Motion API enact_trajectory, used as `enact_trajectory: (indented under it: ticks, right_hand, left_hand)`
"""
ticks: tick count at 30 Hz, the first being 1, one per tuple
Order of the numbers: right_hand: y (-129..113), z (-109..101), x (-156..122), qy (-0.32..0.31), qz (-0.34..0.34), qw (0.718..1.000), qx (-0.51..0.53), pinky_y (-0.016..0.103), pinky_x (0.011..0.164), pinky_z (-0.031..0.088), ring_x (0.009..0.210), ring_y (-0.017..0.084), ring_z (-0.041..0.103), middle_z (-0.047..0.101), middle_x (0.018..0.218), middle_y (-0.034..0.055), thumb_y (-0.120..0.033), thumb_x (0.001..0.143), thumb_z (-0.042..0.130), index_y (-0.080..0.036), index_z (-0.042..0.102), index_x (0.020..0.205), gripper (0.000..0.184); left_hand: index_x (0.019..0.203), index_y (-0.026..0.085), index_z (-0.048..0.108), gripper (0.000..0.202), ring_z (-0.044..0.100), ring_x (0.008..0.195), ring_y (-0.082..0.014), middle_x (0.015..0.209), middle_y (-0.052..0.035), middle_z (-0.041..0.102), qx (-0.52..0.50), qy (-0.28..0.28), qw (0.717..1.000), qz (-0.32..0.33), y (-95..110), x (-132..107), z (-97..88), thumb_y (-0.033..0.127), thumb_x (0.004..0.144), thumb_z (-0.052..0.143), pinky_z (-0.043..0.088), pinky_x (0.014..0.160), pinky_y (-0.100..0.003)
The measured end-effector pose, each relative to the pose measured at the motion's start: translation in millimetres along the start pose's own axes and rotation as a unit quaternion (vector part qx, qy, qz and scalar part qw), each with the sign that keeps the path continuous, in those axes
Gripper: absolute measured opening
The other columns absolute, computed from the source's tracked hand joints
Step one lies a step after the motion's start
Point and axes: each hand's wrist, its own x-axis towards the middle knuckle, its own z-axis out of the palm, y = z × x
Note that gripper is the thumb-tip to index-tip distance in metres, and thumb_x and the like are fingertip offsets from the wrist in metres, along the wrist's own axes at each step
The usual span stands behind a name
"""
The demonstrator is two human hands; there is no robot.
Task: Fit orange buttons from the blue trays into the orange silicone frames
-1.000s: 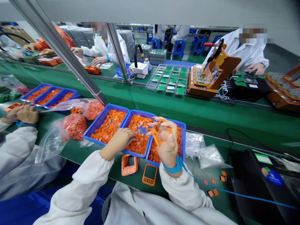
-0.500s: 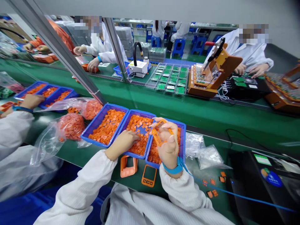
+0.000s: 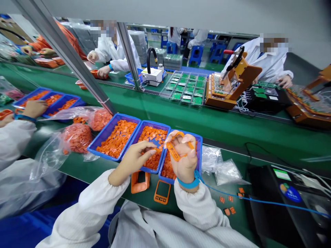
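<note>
My right hand (image 3: 184,162), with a blue wrist strap, holds up a thin orange plastic frame (image 3: 173,151) above the right blue bin (image 3: 199,151). Over the middle blue bin (image 3: 142,129), my left hand (image 3: 134,156) has thumb and forefinger brought together; whatever is between the tips is too small to make out. Small orange plastic pieces (image 3: 152,160) fill much of that bin, with some of its blue floor showing. On the table below the bins lie a deeper orange housing (image 3: 140,186) and a flat orange frame (image 3: 162,193) with cut-outs.
The left blue bin (image 3: 96,148) also holds orange pieces. Clear bags of orange parts (image 3: 77,137) lie left of it, near a co-worker's hand (image 3: 35,108). To the right are empty plastic bags (image 3: 227,172), several loose pieces (image 3: 230,198) and a black machine (image 3: 279,206).
My left hand has risen out of the pieces in the middle bin, its thumb and forefinger now visible. My right hand still holds the frame, turned slightly.
</note>
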Motion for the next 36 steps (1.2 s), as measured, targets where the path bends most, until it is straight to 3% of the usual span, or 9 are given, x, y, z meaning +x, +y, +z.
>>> enact_trajectory:
  ticks: [2, 5, 9, 14, 17, 22, 27, 30, 36]
  right_hand:
    - [0, 2, -1, 0.002, 0.002, 1.0, -0.002, 0.039, 0.076, 0.056, 0.092, 0.022, 0.068, 0.068, 0.108, 0.0021, -0.065, 0.095, 0.061, -0.032, 0.058, 0.099, 0.033]
    - [-1, 5, -4, 0.006, 0.003, 1.0, 0.001, 0.04, 0.078, 0.058, 0.096, 0.022, 0.068, 0.067, 0.108, 0.0017, -0.064, 0.095, 0.061, -0.033, 0.058, 0.101, 0.031]
    - [1, 8, -10, -0.002, -0.001, 1.0, -0.001, 0.05, 0.096, 0.058, 0.102, 0.024, 0.07, 0.067, 0.112, 0.0021, -0.061, 0.097, 0.058, -0.034, 0.058, 0.104, 0.028]
    - [-1, 9, -7, 0.046, -0.005, 0.999, 0.001, 0.048, 0.098, 0.057, 0.098, 0.022, 0.071, 0.069, 0.111, 0.0021, -0.06, 0.095, 0.061, -0.033, 0.058, 0.103, 0.029]
    - [-8, 1, 4, 0.104, 0.003, 0.994, -0.018, 0.048, 0.095, 0.058, 0.092, 0.022, 0.071, 0.069, 0.107, 0.0014, -0.065, 0.09, 0.064, -0.033, 0.054, 0.1, 0.036]
    - [-15, -17, 20, 0.14, -0.005, 0.99, -0.016, 0.046, 0.094, 0.058, 0.091, 0.022, 0.072, 0.07, 0.11, 0.0011, -0.066, 0.087, 0.068, -0.033, 0.054, 0.1, 0.038]
    - [-3, -15, 14, 0.093, 0.03, 0.995, -0.034, 0.052, 0.1, 0.058, 0.096, 0.025, 0.074, 0.071, 0.111, 0.0039, -0.076, 0.089, 0.06, -0.032, 0.054, 0.102, 0.047]
    - [5, -9, 6, 0.053, 0.027, 0.998, -0.028, 0.053, 0.106, 0.056, 0.106, 0.025, 0.074, 0.072, 0.115, 0.0049, -0.077, 0.093, 0.056, -0.032, 0.056, 0.105, 0.046]
    - [11, -8, 2, 0.058, -0.015, 0.998, -0.036, 0.055, 0.112, 0.053, 0.113, 0.024, 0.071, 0.07, 0.12, 0.0036, -0.068, 0.101, 0.048, -0.034, 0.058, 0.109, 0.036]
  left_hand:
    - [0.109, 0.021, 0.077, 0.023, 0.072, 0.08, -0.0191, 0.095, -0.0066, 0.079, -0.109, 0.028, 0.993, -0.02, 26, -6, 6.8, 0.039, 0.096, 0.073, 0.057, 0.072, -0.03]
    - [0.096, 0.019, 0.077, 0.024, 0.071, 0.081, -0.0193, 0.091, -0.0069, 0.078, -0.212, 0.053, 0.976, -0.019, 54, -8, 20.4, 0.044, 0.092, 0.079, 0.057, 0.074, -0.029]
    - [0.084, 0.019, 0.073, 0.032, 0.065, 0.079, -0.0174, 0.085, -0.0045, 0.07, -0.246, 0.08, 0.966, -0.003, 69, -3, 36.1, 0.049, 0.092, 0.079, 0.053, 0.074, -0.029]
    - [0.089, 0.019, 0.064, 0.038, 0.053, 0.065, -0.013, 0.076, 0.0009, 0.058, -0.226, 0.079, 0.97, -0.046, 59, 1, 37.1, 0.056, 0.098, 0.068, 0.044, 0.061, -0.026]
    - [0.092, 0.02, 0.06, 0.039, 0.052, 0.066, -0.013, 0.077, 0.002, 0.057, -0.195, 0.109, 0.972, -0.068, 39, 5, 25.8, 0.057, 0.097, 0.067, 0.044, 0.063, -0.025]
    - [0.094, 0.019, 0.066, 0.037, 0.057, 0.071, -0.0144, 0.079, 0.0007, 0.063, -0.172, 0.089, 0.975, -0.112, 17, 6, 5.6, 0.055, 0.091, 0.075, 0.048, 0.069, -0.026]
    - [0.092, 0.019, 0.071, 0.036, 0.057, 0.067, -0.0138, 0.077, 0.0001, 0.064, -0.242, 0.067, 0.961, -0.119, 30, 12, 9.0, 0.054, 0.089, 0.08, 0.047, 0.066, -0.027]
    - [0.086, 0.019, 0.071, 0.036, 0.055, 0.069, -0.014, 0.08, -0.001, 0.064, -0.265, 0.046, 0.961, -0.072, 44, 19, 21.9, 0.054, 0.091, 0.079, 0.045, 0.067, -0.027]
    - [0.084, 0.021, 0.072, 0.033, 0.057, 0.085, -0.02, 0.085, -0.0038, 0.061, -0.179, 0.05, 0.983, 0.002, 56, 30, 45.4, 0.051, 0.098, 0.071, 0.047, 0.081, -0.034]
